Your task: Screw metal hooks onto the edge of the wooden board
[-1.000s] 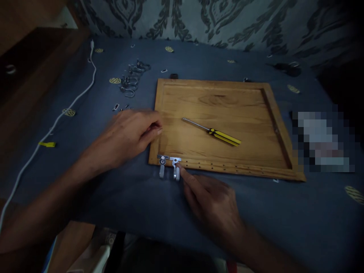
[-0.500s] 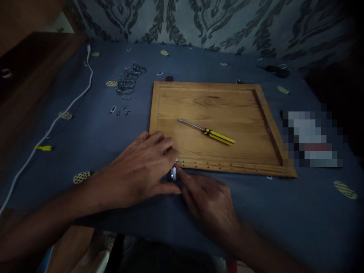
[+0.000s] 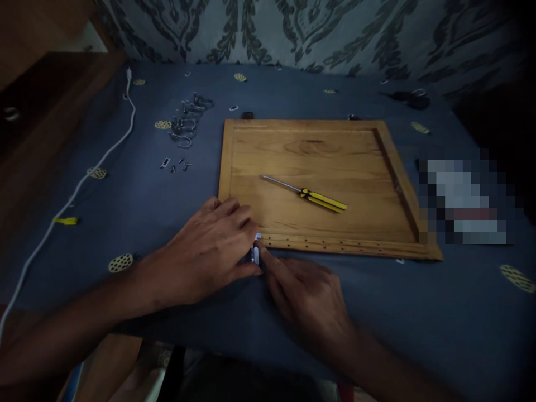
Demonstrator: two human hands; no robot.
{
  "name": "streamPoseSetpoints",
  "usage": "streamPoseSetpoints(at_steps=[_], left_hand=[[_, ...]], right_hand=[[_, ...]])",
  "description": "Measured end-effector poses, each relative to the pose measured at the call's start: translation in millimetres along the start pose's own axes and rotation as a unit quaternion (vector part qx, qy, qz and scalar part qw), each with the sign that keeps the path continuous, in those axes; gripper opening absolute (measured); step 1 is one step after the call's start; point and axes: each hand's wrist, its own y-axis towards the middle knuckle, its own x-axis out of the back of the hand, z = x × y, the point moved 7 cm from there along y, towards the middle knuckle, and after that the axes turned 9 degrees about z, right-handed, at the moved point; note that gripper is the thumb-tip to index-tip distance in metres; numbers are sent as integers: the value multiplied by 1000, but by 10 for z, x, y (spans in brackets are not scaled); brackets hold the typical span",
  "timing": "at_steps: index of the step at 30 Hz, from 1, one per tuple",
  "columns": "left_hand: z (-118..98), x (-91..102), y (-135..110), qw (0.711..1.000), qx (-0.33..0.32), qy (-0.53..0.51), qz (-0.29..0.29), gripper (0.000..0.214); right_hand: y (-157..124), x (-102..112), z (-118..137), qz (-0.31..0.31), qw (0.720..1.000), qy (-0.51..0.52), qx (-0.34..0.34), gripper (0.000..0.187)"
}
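The metal hook point(image 3: 256, 255) sits at the near edge of the wooden panel point(image 3: 314, 148), close to its left corner. The left hand point(image 3: 211, 245) covers this corner, thumb beside the hook; whether its grip is clenched on anything cannot be determined. The right hand point(image 3: 310, 293) sets its index fingertip against the hook; its grip state likewise cannot be determined. The screwdriver point(image 3: 323, 200) lies on the panel.
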Motion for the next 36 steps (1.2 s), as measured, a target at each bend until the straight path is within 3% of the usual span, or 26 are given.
streamPoseSetpoints(at_steps=[4, 9, 27, 36], left_hand=[[0, -6, 2, 1000, -2, -2, -5, 24], [-8, -13, 11, 1000, -10, 10, -2, 28], [7, 1, 46, 1000, 9, 5, 15, 24], [3, -7, 48, 1000, 6, -3, 20, 26]], right_hand=[[-26, -21, -37, 6, 999, 47, -11, 34], [-62, 31, -131, -29, 991, 121, -56, 37], [-74, -56, -122, 25, 995, 93, -31, 42], [-41, -20, -91, 11, 996, 85, -22, 40]])
